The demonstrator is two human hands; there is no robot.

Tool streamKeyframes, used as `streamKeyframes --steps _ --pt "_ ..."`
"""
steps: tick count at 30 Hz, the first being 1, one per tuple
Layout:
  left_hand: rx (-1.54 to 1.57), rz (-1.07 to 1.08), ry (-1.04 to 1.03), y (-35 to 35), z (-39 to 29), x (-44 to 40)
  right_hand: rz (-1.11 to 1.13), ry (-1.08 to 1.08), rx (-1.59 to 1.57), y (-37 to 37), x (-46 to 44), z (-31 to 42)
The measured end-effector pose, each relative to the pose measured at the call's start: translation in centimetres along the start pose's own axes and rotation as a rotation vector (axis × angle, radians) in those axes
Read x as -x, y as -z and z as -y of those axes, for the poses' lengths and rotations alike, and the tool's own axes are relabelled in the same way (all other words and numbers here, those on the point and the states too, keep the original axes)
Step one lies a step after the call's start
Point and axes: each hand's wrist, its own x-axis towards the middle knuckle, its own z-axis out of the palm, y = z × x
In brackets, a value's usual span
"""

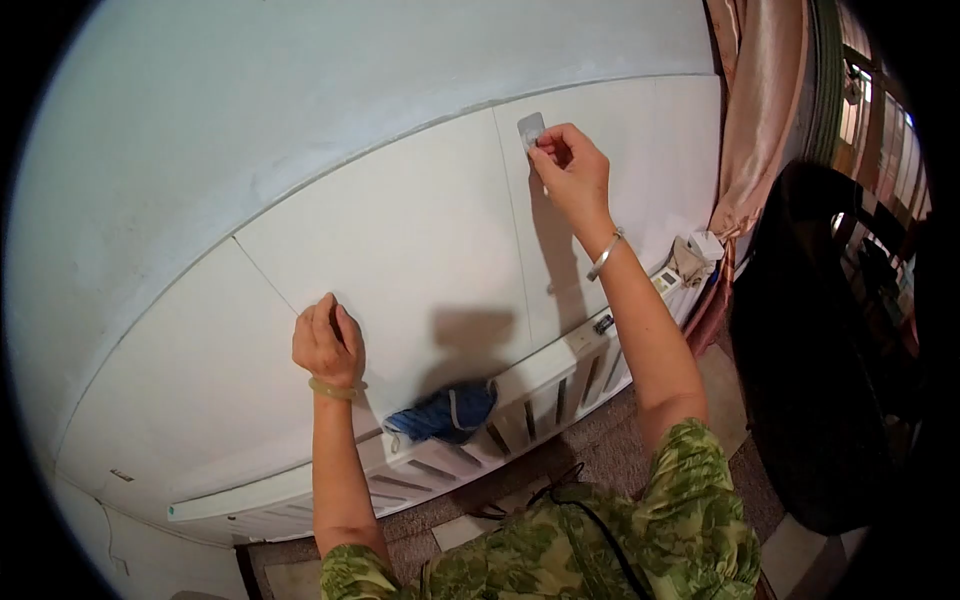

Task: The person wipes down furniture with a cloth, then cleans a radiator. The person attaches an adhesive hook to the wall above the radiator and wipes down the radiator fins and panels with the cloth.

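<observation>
My right hand (573, 172) is raised near the top of the white wall panel (420, 220). Thumb and fingers pinch the lower end of a small grey plate (531, 127) with rounded corners, possibly a wall hook. The plate is just right of a vertical panel seam; whether it touches the wall I cannot tell. Lower and to the left, my left hand (328, 340) is by the panel near another seam, its fingers curled together. What it holds, if anything, is hidden. A bangle circles each wrist.
Below the panel runs a white slatted radiator (530, 395). A blue cloth item (445, 412) lies on it, with a small dark object (603, 324) farther right. A beige cloth (688, 262) and white box (706, 245) sit near the pink curtain (757, 120). A black chair (815, 380) stands right.
</observation>
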Motion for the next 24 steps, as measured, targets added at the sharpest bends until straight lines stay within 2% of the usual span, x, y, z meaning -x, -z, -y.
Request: streamKeyframes --steps 4,7,12,21,24 --pt "0.011 -0.020 -0.019 -0.2 0.1 -0.1 -0.010 -0.007 0.130 0.4 -0.1 0.8" --pt "-0.009 0.009 0.032 0.0 -0.3 0.0 -0.014 -0.063 -0.020 0.7 0.8 0.4" --pt "-0.020 0.015 0.017 -0.1 0.1 0.3 -0.022 0.149 0.071 0.0 0.6 -1.0" --pt "-0.053 0.003 -0.018 -0.3 0.5 0.4 -0.116 0.301 0.127 -0.5 0.5 -0.6" --pt "-0.055 0.027 -0.007 -0.2 0.4 0.4 -0.086 0.363 0.173 -0.4 0.4 -0.8"
